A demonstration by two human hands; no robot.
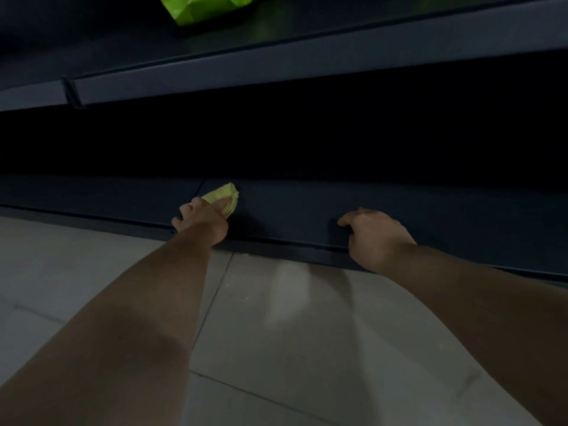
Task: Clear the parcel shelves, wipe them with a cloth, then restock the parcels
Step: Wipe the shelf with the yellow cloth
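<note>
Head view: the bottom shelf (430, 210), dark blue, runs across the whole picture, and all places here are given from it. Before its front edge lies the floor (276, 333) of pale tiles. At the left part of this shelf the left hand (203, 218) reaches over the front edge. Its fingers are almost straight and press flat on the cloth (226, 195), with the thumb spread to the left. The cloth is yellow-green and bunched, and it lies on the shelf surface just right of a seam between two shelf panels. Above the bottom shelf hangs the upper shelf (307, 59), and its shadow hides the back part of the bottom shelf. On the upper shelf, above the cloth, lies a bright green parcel (206, 7). More to the right, well apart from the cloth, the right hand (376, 235) rests on the bottom shelf near the front edge. Its fingers are bent down and hidden behind its back, so I cannot tell if they grip anything.
</note>
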